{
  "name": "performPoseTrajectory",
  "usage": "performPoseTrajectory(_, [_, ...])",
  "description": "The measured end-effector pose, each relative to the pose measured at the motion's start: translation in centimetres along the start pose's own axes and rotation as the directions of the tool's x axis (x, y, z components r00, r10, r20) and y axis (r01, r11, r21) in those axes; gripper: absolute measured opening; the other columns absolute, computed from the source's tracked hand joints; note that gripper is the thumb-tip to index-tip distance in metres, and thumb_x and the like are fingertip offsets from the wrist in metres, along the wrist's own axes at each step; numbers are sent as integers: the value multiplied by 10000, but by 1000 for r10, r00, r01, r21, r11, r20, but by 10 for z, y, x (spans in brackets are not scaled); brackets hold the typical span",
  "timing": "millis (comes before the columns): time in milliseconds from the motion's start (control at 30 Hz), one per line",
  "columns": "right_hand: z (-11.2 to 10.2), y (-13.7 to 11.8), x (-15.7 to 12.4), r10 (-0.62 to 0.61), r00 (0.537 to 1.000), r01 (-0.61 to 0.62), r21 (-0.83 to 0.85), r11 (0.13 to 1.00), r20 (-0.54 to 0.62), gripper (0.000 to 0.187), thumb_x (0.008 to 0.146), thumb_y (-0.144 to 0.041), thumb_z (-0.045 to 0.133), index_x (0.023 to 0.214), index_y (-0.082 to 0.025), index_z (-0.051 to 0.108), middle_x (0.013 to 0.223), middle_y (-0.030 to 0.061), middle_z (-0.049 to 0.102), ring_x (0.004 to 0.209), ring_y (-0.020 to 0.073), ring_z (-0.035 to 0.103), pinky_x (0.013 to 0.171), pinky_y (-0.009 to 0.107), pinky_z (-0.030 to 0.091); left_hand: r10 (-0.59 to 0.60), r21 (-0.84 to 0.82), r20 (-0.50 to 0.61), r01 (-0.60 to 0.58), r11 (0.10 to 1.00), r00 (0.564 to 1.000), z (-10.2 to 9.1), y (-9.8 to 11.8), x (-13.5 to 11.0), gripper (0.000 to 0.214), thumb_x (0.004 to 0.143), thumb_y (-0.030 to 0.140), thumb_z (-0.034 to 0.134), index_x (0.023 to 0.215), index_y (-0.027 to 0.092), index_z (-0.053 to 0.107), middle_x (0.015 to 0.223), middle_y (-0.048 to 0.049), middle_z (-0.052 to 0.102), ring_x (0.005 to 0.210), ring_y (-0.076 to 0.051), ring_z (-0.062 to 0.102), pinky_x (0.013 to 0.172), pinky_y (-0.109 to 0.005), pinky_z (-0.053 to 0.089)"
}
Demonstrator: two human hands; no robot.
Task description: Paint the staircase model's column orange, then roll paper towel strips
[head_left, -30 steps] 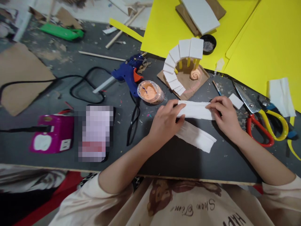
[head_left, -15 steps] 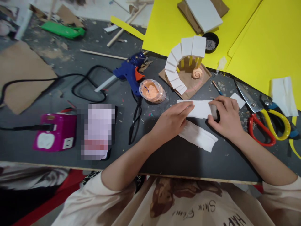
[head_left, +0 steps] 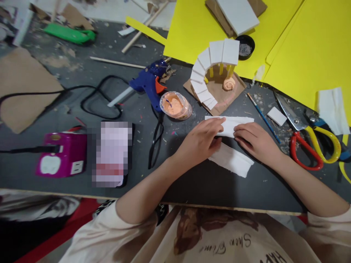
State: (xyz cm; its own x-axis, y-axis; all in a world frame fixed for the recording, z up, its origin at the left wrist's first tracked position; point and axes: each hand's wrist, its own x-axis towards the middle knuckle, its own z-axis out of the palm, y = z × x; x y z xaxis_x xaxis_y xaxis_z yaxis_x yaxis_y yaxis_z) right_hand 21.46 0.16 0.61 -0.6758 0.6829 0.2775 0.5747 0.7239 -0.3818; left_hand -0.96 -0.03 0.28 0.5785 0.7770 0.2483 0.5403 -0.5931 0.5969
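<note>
A folded white tissue strip (head_left: 230,126) lies crosswise on the dark table. My left hand (head_left: 199,139) rests over its left part, fingers pressed together on it and thumb at the near side. With its fingers together, my right hand (head_left: 255,140) grips the strip's near edge further right; the thumb is mostly hidden. A second white tissue strip (head_left: 233,159) lies slanted just below, its upper left end under my left hand. Beyond the hands stands a small model with a curved white staircase (head_left: 201,82) on a brown cardboard base (head_left: 227,104).
Left of the model are an open jar of peach-coloured paste (head_left: 175,106), a blue glue gun (head_left: 149,82) and a phone (head_left: 112,153). To the right lie a paintbrush (head_left: 263,116), a small white tile (head_left: 276,116) and scissors (head_left: 307,135). Yellow sheets (head_left: 309,47) cover the back.
My right hand has moved left and nearer along the strip, uncovering its right end, the paintbrush and the small white tile. My left hand stays at the left part.
</note>
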Motion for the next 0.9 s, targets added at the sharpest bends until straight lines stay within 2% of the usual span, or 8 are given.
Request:
performPoseTrajectory(133, [-1,-1,4,71,997,-70,44,997,-18,112,931,-146,447,923,-187,551,953,93,674,883,209,581,792,359,484,9,-3,-16,-9,1000,1000,1,-1,1,93,858,131,558,941,156,525,1267,-156,611,1212,-257,557,1005,-437,474])
performPoseTrajectory(267, [-3,-3,8,162,987,-161,127,979,1,100,933,-154,441,869,-196,506,903,78,636,869,198,566,790,347,468,-21,-16,-27,21,1000,999,1,-3,2,60,866,122,550,911,163,549,1235,-124,636,1198,-226,568,1005,-412,472])
performPoseTrajectory(367, [-3,-4,8,182,983,-182,152,972,14,100,933,-161,431,865,-203,491,914,75,617,882,199,560,802,356,457,-42,-14,-17,42,999,999,0,-3,3,80,893,116,503,888,167,566,1208,-109,650,1184,-209,573,1003,-400,468])
performPoseTrajectory(467, [-3,-4,6,163,986,-164,125,979,20,31,894,-209,518,881,-207,490,954,85,597,912,220,553,807,378,454,-57,-4,-19,57,998,998,-1,-2,3,118,913,120,466,882,172,567,1190,-101,648,1163,-195,572,997,-395,461])
performPoseTrajectory(533, [-2,-3,5,155,988,-154,97,983,3,82,868,-226,567,891,-205,491,965,91,583,918,227,550,803,381,458,-72,13,-37,72,997,997,-1,-2,3,109,919,131,470,876,169,563,1162,-106,644,1135,-193,571,981,-390,460])
performPoseTrajectory(667, [0,-2,4,170,984,-167,60,984,-52,40,901,-188,516,866,-199,502,928,82,583,876,206,552,782,357,459,-131,43,-47,133,990,990,-1,-2,2,107,923,144,475,850,168,549,1147,-109,614,1105,-194,557,956,-387,456])
performPoseTrajectory(900, [1,0,2,242,963,-240,31,970,-117,115,905,-222,530,795,-202,502,879,72,575,848,205,545,778,363,456,-158,118,-92,168,979,983,0,-4,1,116,919,207,513,814,163,534,1118,-118,587,1052,-217,544,929,-407,443])
